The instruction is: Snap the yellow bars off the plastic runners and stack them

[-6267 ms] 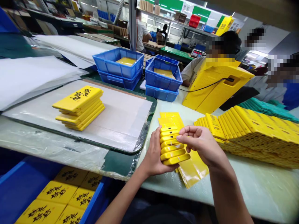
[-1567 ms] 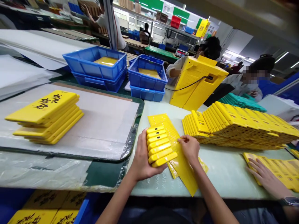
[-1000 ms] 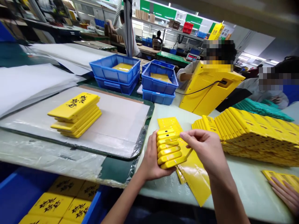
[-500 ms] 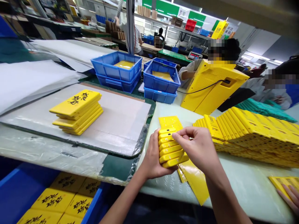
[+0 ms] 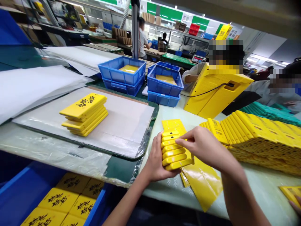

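Observation:
My left hand (image 5: 156, 160) is wrapped round a short stack of flat yellow cases (image 5: 175, 153), holding them tilted with their narrow rounded ends facing me. Small black marks show on the upper two ends. Thumb and finger of my right hand (image 5: 203, 142) are pinched together at the end of a case just below those marks; whatever is between the fingertips is too small to make out. Under the hands lie yellow sheets (image 5: 202, 183) on the pale table. A separate stack of yellow cases with black lettering (image 5: 83, 114) rests on the white-covered board to the left.
Rows of yellow cases (image 5: 249, 135) fill the right side. Blue bins (image 5: 122, 73) and more blue bins (image 5: 164, 83) stand behind, near a large yellow box (image 5: 216, 91) with a cable. A blue crate (image 5: 98, 201) of yellow cases sits lower left. Another person's hand (image 5: 296, 205) shows at right.
The view has shifted slightly, moving things right and down. My right fingertips have slid a little lower along the stack's ends, and its wrist has swung right. My left hand keeps its hold.

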{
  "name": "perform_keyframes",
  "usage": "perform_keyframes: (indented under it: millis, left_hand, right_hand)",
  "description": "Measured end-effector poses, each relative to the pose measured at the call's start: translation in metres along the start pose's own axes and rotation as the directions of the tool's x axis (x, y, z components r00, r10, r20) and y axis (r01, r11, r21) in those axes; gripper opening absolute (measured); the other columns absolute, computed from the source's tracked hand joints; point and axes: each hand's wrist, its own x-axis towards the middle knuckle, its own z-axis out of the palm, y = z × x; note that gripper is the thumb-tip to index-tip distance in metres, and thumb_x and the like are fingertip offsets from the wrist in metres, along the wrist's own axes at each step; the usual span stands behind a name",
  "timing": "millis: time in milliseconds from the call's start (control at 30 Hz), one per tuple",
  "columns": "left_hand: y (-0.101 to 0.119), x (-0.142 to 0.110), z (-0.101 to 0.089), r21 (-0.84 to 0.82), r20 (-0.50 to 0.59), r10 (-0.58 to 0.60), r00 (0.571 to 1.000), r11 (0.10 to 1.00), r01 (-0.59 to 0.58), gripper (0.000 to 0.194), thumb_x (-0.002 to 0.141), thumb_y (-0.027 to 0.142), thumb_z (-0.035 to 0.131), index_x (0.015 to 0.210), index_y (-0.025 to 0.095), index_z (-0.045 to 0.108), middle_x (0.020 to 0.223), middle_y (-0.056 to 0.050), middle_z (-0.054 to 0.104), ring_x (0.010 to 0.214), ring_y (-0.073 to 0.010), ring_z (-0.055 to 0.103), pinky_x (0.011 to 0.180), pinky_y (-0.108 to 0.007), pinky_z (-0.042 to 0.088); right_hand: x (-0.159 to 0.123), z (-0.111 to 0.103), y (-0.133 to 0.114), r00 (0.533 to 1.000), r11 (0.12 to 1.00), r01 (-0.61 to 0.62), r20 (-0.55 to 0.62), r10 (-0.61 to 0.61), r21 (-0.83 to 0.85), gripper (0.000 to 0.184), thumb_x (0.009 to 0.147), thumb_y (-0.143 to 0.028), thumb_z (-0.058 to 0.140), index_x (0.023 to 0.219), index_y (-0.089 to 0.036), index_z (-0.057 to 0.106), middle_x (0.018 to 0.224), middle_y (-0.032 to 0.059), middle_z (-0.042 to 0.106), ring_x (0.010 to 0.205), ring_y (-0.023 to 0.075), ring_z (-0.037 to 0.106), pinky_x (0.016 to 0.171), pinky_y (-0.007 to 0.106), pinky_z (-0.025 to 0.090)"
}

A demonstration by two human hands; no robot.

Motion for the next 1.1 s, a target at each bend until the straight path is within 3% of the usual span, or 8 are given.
perform_keyframes:
  millis: [100, 167, 300, 400, 667, 833, 967, 1100]
  left_hand:
    - [0.000, -0.001, 0.000, 0.015, 0.012, 0.008, 1.000, 1.000, -0.008, 0.144, 0.069, 0.060, 0.089, 0.167, 0.025, -0.010, 0.166, -0.025, 0.020, 0.156, -0.0507, 0.025, 0.124, -0.073, 0.030]
    - [-0.001, -0.001, 0.000, 0.026, 0.007, 0.030, 1.000, 0.999, -0.030, 0.144, 0.069, 0.062, 0.089, 0.168, 0.027, -0.010, 0.168, -0.024, 0.019, 0.157, -0.0512, 0.024, 0.124, -0.074, 0.029]
    - [-0.003, -0.001, 0.000, 0.046, 0.006, 0.022, 1.000, 0.999, -0.022, 0.144, 0.071, 0.065, 0.086, 0.169, 0.033, -0.015, 0.173, -0.021, 0.011, 0.160, -0.0511, 0.017, 0.123, -0.079, 0.024]
    - [-0.004, -0.001, 0.000, 0.069, 0.022, 0.002, 1.000, 0.998, -0.004, 0.148, 0.072, 0.068, 0.085, 0.167, 0.032, -0.021, 0.174, -0.022, 0.004, 0.160, -0.0524, 0.012, 0.123, -0.080, 0.021]
    - [-0.001, -0.001, -0.003, 0.090, 0.028, -0.008, 1.000, 0.996, 0.005, 0.145, 0.073, 0.070, 0.082, 0.168, 0.028, -0.019, 0.176, -0.021, -0.001, 0.160, -0.0495, 0.014, 0.125, -0.072, 0.027]
    - [0.002, 0.002, -0.002, 0.062, 0.010, -0.011, 1.000, 0.998, 0.010, 0.145, 0.072, 0.069, 0.084, 0.169, 0.032, -0.017, 0.172, -0.019, 0.014, 0.157, -0.0474, 0.023, 0.123, -0.072, 0.029]
    - [0.005, 0.004, -0.003, 0.028, 0.003, -0.018, 1.000, 0.999, 0.018, 0.143, 0.071, 0.064, 0.086, 0.169, 0.036, -0.015, 0.172, -0.016, 0.015, 0.156, -0.0453, 0.024, 0.123, -0.072, 0.030]
    - [0.006, 0.005, -0.004, 0.011, 0.002, -0.023, 1.000, 1.000, 0.023, 0.142, 0.071, 0.063, 0.086, 0.169, 0.035, -0.013, 0.170, -0.016, 0.020, 0.154, -0.0439, 0.029, 0.123, -0.070, 0.032]
  right_hand:
    - [-0.003, -0.020, 0.020, 0.996, 0.946, 0.057, 0.048, -0.077, 0.320, 0.041, 0.077, -0.051, 0.082, 0.102, -0.020, 0.086, 0.079, 0.0056, 0.075, 0.070, 0.0188, 0.065, 0.062, 0.030, 0.046]
    - [-0.002, -0.025, 0.027, 1.000, 0.845, -0.007, -0.018, 0.019, 0.534, 0.051, 0.066, -0.051, 0.090, 0.106, -0.020, 0.086, 0.087, 0.0073, 0.078, 0.074, 0.0194, 0.069, 0.065, 0.028, 0.052]
    - [0.005, -0.005, 0.020, 0.937, 0.630, -0.036, -0.193, 0.291, 0.776, 0.045, 0.055, -0.044, 0.097, 0.089, -0.017, 0.086, 0.081, 0.0092, 0.078, 0.072, 0.0182, 0.073, 0.064, 0.024, 0.057]
    - [0.010, 0.016, 0.013, 0.907, 0.573, -0.020, -0.226, 0.355, 0.819, 0.039, 0.056, -0.038, 0.096, 0.085, -0.016, 0.085, 0.080, 0.0084, 0.079, 0.073, 0.0167, 0.074, 0.066, 0.021, 0.058]
    - [0.011, 0.032, 0.002, 0.915, 0.602, -0.007, -0.237, 0.325, 0.798, 0.027, 0.061, -0.032, 0.092, 0.078, -0.014, 0.082, 0.075, 0.0056, 0.078, 0.068, 0.0155, 0.074, 0.063, 0.019, 0.057]
    - [0.012, 0.031, -0.004, 0.925, 0.632, -0.031, -0.217, 0.311, 0.775, 0.027, 0.061, -0.032, 0.090, 0.080, -0.014, 0.082, 0.080, 0.0072, 0.079, 0.071, 0.0181, 0.075, 0.063, 0.022, 0.057]
    - [0.015, 0.029, -0.005, 0.943, 0.661, -0.055, -0.179, 0.282, 0.749, 0.027, 0.063, -0.030, 0.087, 0.082, -0.013, 0.082, 0.082, 0.0094, 0.079, 0.073, 0.0217, 0.076, 0.065, 0.027, 0.059]
    - [0.019, 0.032, 0.000, 0.940, 0.735, -0.042, -0.222, 0.258, 0.677, 0.025, 0.066, -0.031, 0.083, 0.084, -0.013, 0.082, 0.082, 0.0087, 0.079, 0.075, 0.0240, 0.077, 0.069, 0.031, 0.059]
